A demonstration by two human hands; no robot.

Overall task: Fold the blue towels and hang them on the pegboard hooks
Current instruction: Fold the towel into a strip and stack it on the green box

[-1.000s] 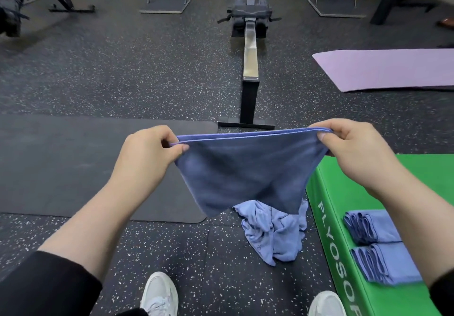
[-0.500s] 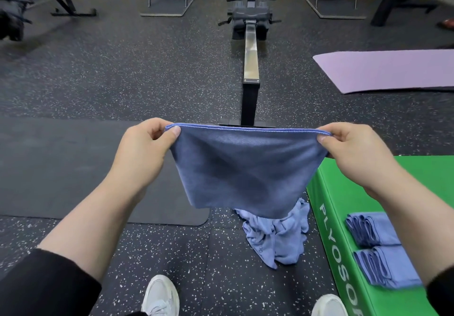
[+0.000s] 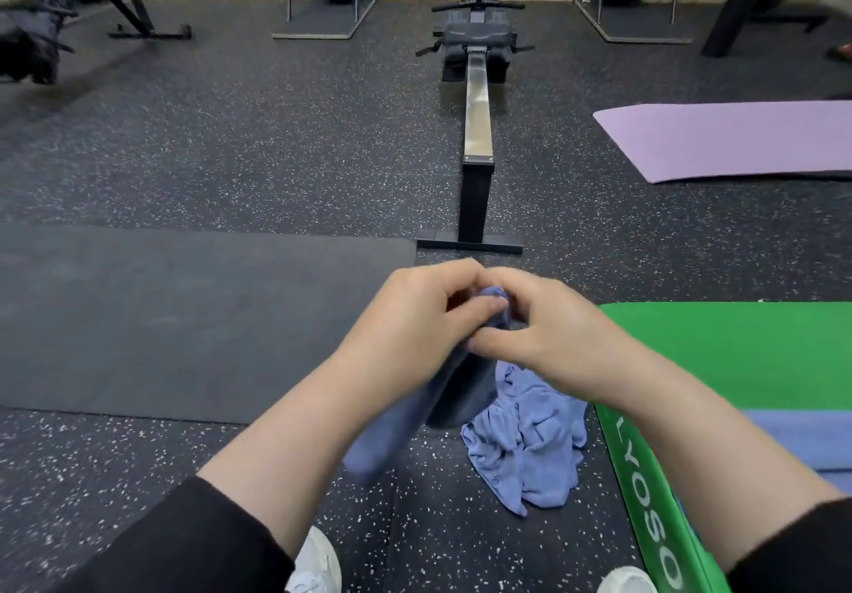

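My left hand (image 3: 415, 315) and my right hand (image 3: 548, 339) meet in front of me, both pinching the top corners of a blue towel (image 3: 405, 422) that hangs folded in half below them. A heap of loose blue towels (image 3: 530, 445) lies on the floor just beneath. At the right, folded blue towels (image 3: 802, 440) rest on the green box, mostly hidden by my right forearm. No pegboard is in view.
The green plyo box (image 3: 737, 352) stands at the right. A black mat (image 3: 161, 320) lies at the left, a rowing machine (image 3: 477, 131) straight ahead, a purple mat (image 3: 737, 140) far right. My white shoes (image 3: 318, 565) show at the bottom.
My hands, held wide apart with the towel stretched between them, have come together, folding the towel in half. The towel now hangs narrow under my hands.
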